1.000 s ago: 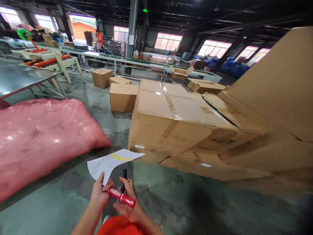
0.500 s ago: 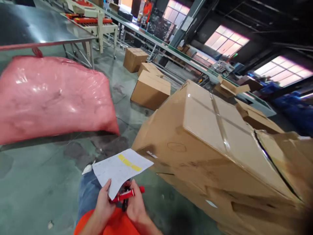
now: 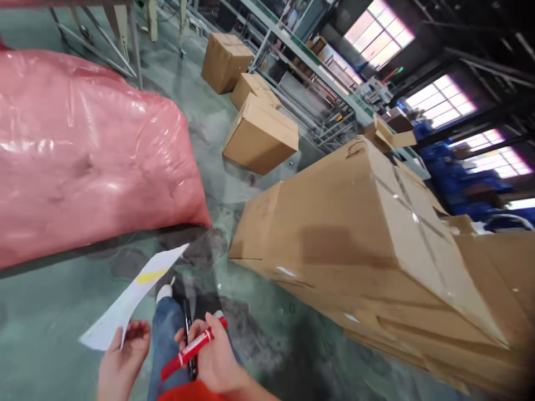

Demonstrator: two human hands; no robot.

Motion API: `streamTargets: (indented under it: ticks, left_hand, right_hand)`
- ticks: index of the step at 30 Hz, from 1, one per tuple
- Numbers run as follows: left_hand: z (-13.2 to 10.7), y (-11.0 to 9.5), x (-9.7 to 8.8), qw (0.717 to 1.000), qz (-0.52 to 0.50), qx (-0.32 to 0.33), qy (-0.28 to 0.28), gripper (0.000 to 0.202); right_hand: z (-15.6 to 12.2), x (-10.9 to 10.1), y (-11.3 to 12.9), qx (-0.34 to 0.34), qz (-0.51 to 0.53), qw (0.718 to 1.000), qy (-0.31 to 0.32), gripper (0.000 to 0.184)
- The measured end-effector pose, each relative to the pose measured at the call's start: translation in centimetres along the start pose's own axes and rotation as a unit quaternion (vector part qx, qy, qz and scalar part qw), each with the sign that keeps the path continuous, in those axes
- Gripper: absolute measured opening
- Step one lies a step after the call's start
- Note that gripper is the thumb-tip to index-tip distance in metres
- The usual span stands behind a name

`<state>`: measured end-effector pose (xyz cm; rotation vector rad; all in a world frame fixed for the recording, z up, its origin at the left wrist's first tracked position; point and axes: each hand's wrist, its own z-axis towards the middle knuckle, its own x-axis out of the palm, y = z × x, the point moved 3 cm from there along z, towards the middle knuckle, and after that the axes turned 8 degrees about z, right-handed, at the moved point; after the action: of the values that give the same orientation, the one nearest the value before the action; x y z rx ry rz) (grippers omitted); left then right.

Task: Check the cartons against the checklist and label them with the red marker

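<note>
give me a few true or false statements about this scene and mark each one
1. The left hand holds a white sheet of paper with a yellow mark. True.
2. The pink plastic sack lies to the right of the big cardboard box. False: it lies to the left of the box.
3. The right hand holds a red marker. True.
4. The tape across the top of the box is blue. False: it is clear.
</note>
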<state>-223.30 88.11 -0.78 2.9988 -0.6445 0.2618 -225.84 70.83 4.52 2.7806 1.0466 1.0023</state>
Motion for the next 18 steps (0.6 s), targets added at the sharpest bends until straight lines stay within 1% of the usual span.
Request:
streamTargets:
  ticks: [3, 7, 11, 14, 16, 18]
  left_hand:
    - [1.6, 1.1, 0.7, 1.0, -0.007, -0.027, 0.004, 0.031]
    - [2.7, 2.7, 2.3, 0.995, 0.028, -0.074, 0.056, 0.029]
    - [2.4, 2.7, 4.3, 0.987, 0.078, -0.096, 0.103, 0.03]
    - [1.8, 2.6, 5.6, 0.979, 0.139, -0.085, 0.126, 0.03]
    - [1.4, 2.9, 6.3, 0.967, 0.196, -0.084, 0.138, 0.027]
    - [1.0, 3.4, 6.9, 0.95, 0.254, -0.104, 0.148, 0.023]
  right_hand:
    - [1.7, 0.8, -0.4, 0.003, -0.02, 1.0, 0.003, 0.055]
    - [3.2, 0.0, -0.5, -0.002, -0.072, 0.997, -0.025, 0.055]
    - [3.7, -1.2, -0.6, 0.009, -0.099, 0.994, -0.04, 0.048]
    - [3.6, -1.9, -0.7, 0.025, -0.117, 0.991, -0.057, 0.044]
    - [3.4, -2.3, -1.1, 0.046, -0.128, 0.987, -0.085, 0.042]
    - [3.4, -2.4, -1.8, 0.065, -0.133, 0.983, -0.104, 0.04]
